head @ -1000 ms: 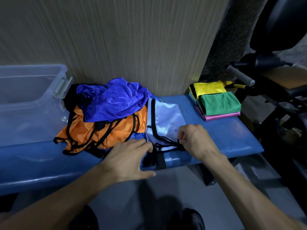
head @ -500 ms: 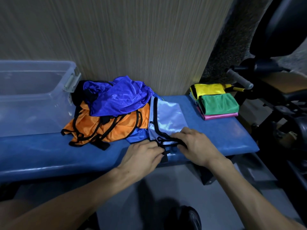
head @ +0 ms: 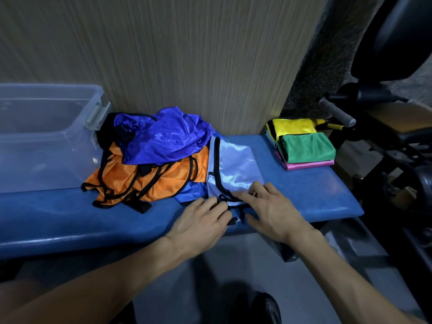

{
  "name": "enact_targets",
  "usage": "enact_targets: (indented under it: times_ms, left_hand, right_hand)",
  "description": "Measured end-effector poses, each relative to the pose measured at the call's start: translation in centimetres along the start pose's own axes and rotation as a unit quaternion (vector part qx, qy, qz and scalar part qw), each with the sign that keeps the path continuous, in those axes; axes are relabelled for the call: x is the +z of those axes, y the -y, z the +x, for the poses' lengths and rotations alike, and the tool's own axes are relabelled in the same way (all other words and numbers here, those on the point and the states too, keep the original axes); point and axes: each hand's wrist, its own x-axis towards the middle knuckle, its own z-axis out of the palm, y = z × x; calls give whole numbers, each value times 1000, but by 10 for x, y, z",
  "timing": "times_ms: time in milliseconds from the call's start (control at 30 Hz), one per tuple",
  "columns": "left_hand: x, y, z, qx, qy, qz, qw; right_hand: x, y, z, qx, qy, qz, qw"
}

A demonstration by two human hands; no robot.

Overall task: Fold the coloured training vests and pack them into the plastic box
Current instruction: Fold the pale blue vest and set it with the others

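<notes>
Pale blue and shiny, the light blue vest (head: 233,176) lies flat on the blue worktop (head: 311,195), with its long axis running from the near edge of the worktop away toward the wall. Its near end, with the black trim, is directly under both hands. The left hand (head: 201,226) rests on the near left corner with its fingers laid forward on the cloth. The right hand (head: 272,211) presses the near right corner with fingers stretched out. The two hands are close together, almost touching, and neither one is curled round the cloth as far as I can see. Both are equally near to the vest, so I judge the next fold will carry the near end away from the person, along the long axis.

To the left, touching the vest, is a loose heap: an orange vest (head: 149,181) below and a dark blue vest (head: 168,139) on top, not yet folded. Further left stands the plastic box (head: 46,136), which looks to have nothing inside. On the far right of the worktop is a small stack of folded vests (head: 304,146), yellow, green and pink, well apart from the box.
</notes>
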Motion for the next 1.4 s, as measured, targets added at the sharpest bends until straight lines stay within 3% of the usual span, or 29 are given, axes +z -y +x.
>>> enact_targets:
  times_ms: [100,200,267,333,433,633,833,967,1133,1400]
  left_hand:
    - [-11,5,6,41,-25,4,999]
    - [-16,18,15,44,3,-76,996]
    - [-15,26,19,-6,66,-175,982]
    - [-15,32,21,-109,106,-257,954]
    - [-7,44,28,-230,72,-339,909]
    - [9,48,38,-312,36,-354,881]
    - [20,47,33,-277,-21,-352,894]
    - [23,53,27,-232,-6,-343,910]
    - [12,72,13,-154,147,-382,899]
    - [22,68,9,-150,100,-352,919]
  right_hand:
    - [10,0,1,-7,-43,-11,999]
    - [17,1,3,-26,-97,-43,994]
    - [19,5,2,-42,-122,-59,990]
    - [20,9,1,-57,-135,-55,988]
    - [20,12,-1,-64,-122,-52,989]
    - [19,-11,-2,-79,-72,97,990]
    - [27,-31,-4,-85,-71,250,962]
    - [26,-33,-4,-81,-80,292,950]
    - [27,-33,2,-70,-90,292,950]
    - [28,-13,7,22,-180,259,949]
